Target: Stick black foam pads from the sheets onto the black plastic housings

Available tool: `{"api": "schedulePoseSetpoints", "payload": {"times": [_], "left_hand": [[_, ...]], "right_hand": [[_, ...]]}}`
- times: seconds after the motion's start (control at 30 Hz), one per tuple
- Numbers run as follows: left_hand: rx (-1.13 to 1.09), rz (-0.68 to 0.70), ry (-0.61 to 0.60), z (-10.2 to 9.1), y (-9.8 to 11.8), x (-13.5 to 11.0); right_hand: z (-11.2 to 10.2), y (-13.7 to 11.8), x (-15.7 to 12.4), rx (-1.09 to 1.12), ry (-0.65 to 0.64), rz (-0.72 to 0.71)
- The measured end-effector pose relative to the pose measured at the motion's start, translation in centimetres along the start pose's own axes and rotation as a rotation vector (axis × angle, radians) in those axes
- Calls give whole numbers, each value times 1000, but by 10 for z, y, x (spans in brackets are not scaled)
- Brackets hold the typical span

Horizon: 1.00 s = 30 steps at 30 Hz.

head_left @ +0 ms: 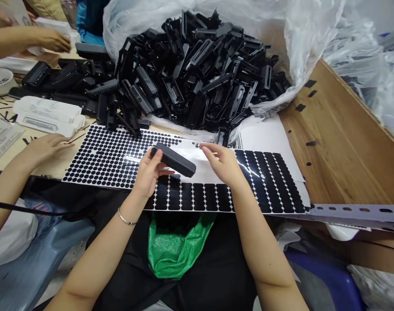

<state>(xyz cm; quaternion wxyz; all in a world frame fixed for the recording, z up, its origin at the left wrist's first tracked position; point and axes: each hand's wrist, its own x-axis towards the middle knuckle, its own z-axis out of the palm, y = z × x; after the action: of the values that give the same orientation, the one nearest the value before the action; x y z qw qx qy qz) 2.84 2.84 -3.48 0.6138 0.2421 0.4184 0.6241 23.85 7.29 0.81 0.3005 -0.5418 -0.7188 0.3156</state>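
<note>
My left hand (147,173) is closed round one end of a black plastic casing (176,160), long with rounded ends and a ribbed face, held tilted above the sticker sheets. My right hand (223,163) is just right of the casing, apart from it, thumb and forefinger tips pinched together; anything between them is too small to make out. Beneath the left hand lies a sheet of round black stickers (101,157). Under the right hand and wrist, a sheet of rounded oblong black stickers (268,181) has a bare white patch where pieces are gone.
Behind the sheets, a heap of black plastic casings (197,73) fills a clear plastic bag (300,47). At left are a co-worker's hand (46,149), another person's hand (52,39), white cards (48,116) and a white bowl (1,80). A green bag (174,250) hangs below the table edge.
</note>
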Motion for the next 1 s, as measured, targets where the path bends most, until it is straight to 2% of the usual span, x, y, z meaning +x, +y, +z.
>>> {"api": "schedulePoseSetpoints", "payload": {"times": [0.07, 0.13, 0.23, 0.3, 0.43, 0.53, 0.7, 1.0], "left_hand": [[-57, -10, 72, -3, 2, 3], [-98, -59, 103, -6, 3, 5], [-173, -96, 169, -9, 6, 8], [-239, -84, 243, -11, 8, 10], [-322, -98, 307, -13, 11, 14], [-351, -142, 335, -13, 11, 15], [-367, -183, 292, -12, 8, 14], [-162, -55, 130, -7, -1, 11]], "right_hand": [[-3, 8, 4, -203, 9, 44], [-2, 12, 5, -319, -56, 70], [11, 11, 4, -330, -148, 62], [22, 9, 3, -317, -166, 30], [40, 14, 10, -344, -89, -67], [42, 23, 25, -364, -1, -50], [39, 36, 49, -363, 78, 47], [44, 46, 67, -225, 127, 63]]}}
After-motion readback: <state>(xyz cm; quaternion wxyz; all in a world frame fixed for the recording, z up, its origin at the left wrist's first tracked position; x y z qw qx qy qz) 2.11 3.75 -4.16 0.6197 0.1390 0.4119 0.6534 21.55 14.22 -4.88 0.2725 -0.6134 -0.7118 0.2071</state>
